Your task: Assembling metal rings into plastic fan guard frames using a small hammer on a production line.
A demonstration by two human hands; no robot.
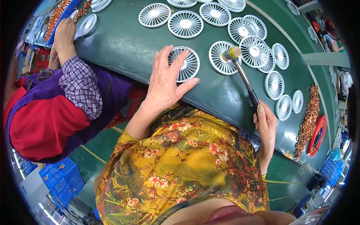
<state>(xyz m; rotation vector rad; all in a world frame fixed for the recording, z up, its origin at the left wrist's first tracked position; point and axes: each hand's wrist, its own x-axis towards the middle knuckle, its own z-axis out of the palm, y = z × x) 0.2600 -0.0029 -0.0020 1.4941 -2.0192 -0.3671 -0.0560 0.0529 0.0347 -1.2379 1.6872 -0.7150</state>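
Observation:
My left hand point(163, 82) rests with its fingers spread at the left edge of a white spoked wheel point(191, 66) lying flat on the green table point(120, 47). The fingers hide part of that wheel's rim; I cannot tell whether they press on it. My right hand point(266, 122), near the front edge of the table, is closed around the dark grip of a small mallet point(244, 78). The mallet's yellowish head is over the right part of another white spoked wheel point(218, 56). I cannot tell whether it touches that wheel.
More spoked wheels point(185, 24) lie across the table, some overlapping at right. A heap of copper-coloured pieces point(309, 120) sits at far right beside a red tray point(317, 138). At left, a co-worker point(80, 86) reaches toward a blue bin point(67, 15) of similar pieces.

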